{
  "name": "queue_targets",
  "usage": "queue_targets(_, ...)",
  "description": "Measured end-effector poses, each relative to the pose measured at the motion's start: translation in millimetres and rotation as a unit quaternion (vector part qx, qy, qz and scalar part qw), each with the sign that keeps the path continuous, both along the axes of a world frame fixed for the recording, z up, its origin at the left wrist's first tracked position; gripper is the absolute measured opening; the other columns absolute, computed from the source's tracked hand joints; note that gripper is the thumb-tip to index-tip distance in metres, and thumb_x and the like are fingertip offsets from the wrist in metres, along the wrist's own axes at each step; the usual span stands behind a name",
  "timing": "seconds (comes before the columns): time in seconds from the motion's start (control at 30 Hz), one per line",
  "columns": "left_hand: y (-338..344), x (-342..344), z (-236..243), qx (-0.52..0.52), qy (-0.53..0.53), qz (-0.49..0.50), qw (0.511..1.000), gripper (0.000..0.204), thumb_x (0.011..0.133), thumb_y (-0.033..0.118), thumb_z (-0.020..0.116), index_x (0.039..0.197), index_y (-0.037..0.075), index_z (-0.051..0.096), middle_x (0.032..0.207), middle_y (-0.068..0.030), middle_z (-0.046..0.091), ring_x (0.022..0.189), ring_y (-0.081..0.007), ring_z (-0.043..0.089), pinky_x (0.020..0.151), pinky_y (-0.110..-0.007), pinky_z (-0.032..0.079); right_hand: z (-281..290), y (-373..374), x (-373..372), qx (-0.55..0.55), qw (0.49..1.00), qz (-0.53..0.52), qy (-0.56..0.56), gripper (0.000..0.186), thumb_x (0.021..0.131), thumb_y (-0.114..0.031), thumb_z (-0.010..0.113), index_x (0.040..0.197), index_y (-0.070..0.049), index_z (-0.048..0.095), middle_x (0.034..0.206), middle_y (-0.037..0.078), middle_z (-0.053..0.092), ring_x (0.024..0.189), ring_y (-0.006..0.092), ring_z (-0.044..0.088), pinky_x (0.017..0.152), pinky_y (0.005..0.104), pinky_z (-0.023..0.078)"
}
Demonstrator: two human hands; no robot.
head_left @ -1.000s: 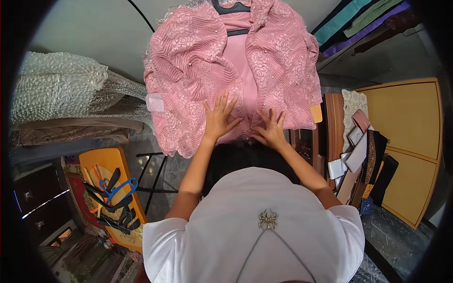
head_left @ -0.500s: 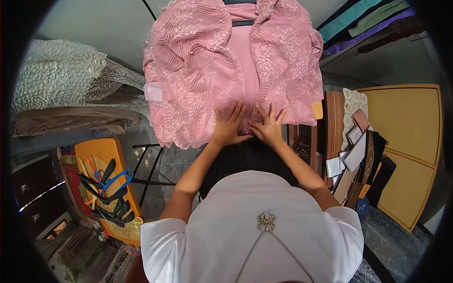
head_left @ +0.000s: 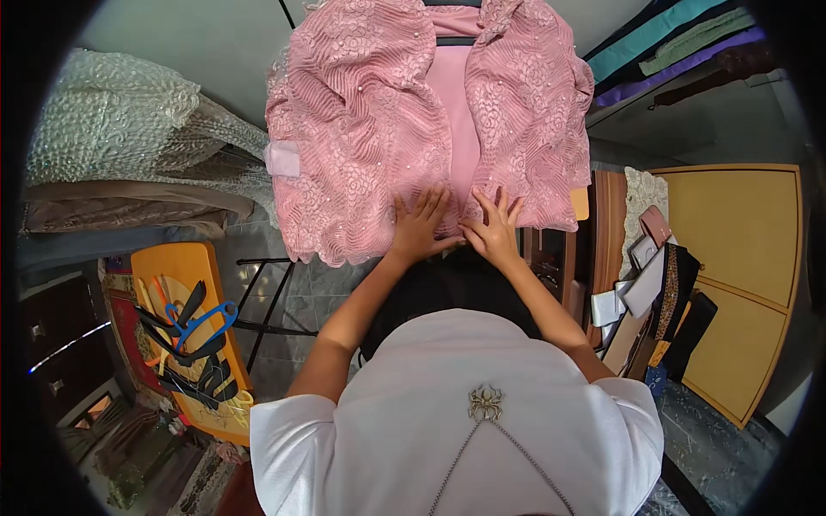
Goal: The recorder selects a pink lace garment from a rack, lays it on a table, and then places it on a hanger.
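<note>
A pink lace garment (head_left: 366, 163) with small pearl-like beads lies spread in front of me, its two front edges apart over a smooth pink lining (head_left: 456, 103). My left hand (head_left: 420, 227) rests on the lower edge of its left front panel, fingers stretched and apart. On the right panel's lower inner corner lies my right hand (head_left: 495, 232), fingers spread and slightly bent, the thumb near the inner edge. A pale fabric patch (head_left: 282, 159) shows at the garment's left side. Dark bars of a hanger (head_left: 456, 40) appear at its neck opening.
On the left, a wooden board (head_left: 202, 258) carries several hangers (head_left: 189, 331); a sparkly whitish garment (head_left: 112, 120) hangs above it. At right stand a yellow cabinet (head_left: 731, 232) and a surface with white boxes (head_left: 645, 288). Black stand legs (head_left: 267, 328) are beneath the garment.
Both hands stay at the garment's lower edge. My right fingers have bent slightly and shifted a little on the lace. The view has moved slightly.
</note>
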State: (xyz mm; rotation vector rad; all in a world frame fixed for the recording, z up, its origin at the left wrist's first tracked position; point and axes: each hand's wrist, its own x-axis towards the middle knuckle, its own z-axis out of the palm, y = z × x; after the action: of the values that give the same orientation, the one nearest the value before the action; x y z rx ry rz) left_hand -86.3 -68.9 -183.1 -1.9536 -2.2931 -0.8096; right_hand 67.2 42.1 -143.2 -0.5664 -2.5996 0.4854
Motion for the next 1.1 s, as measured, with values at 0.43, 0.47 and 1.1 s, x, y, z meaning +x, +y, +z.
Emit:
queue_targets(0.43, 7.5, 4.2, 1.4, -0.004, -0.006, 0.053, 0.999, 0.091, 0.066, 0.054, 0.064, 0.139, 0.012, 0.030, 0.147, -0.0124, 0.020, 0.137, -0.0278, 0.016, 0.097, -0.070, 0.000, 1.0, 3.1, 5.2, 0.056, 0.998, 0.008, 0.016, 0.008, 0.070, -0.023, 0.069, 0.077, -0.021, 0.069, 0.135, 0.001, 0.042, 0.133, 0.0428, 0.016, 0.093, 0.0742, -0.002)
queue_targets(0.47, 7.9, 4.0, 1.6, -0.008, -0.008, 0.055, 0.998, 0.091, 0.066, 0.054, 0.064, 0.139, 0.012, 0.030, 0.147, -0.0124, 0.021, 0.137, -0.0277, 0.017, 0.097, -0.070, -0.001, 1.3, 3.2, 4.8, 0.055, 0.998, 0.007, 0.015, 0.008, 0.070, -0.024, 0.069, 0.078, -0.022, 0.069, 0.134, 0.000, 0.042, 0.132, 0.0431, 0.017, 0.093, 0.0745, -0.002)
queue_targets(1.1, 10.7, 5.0, 4.3, -0.017, -0.023, 0.061, 0.998, 0.089, 0.067, 0.054, 0.063, 0.138, 0.011, 0.031, 0.146, -0.0140, 0.022, 0.135, -0.0285, 0.021, 0.096, -0.070, 0.000, 16.8, 3.8, 2.9, 0.075, 0.997, -0.011, 0.027, 0.015, 0.067, -0.020, 0.072, 0.081, -0.025, 0.070, 0.131, 0.000, 0.045, 0.134, 0.0442, 0.011, 0.097, 0.0691, -0.008)
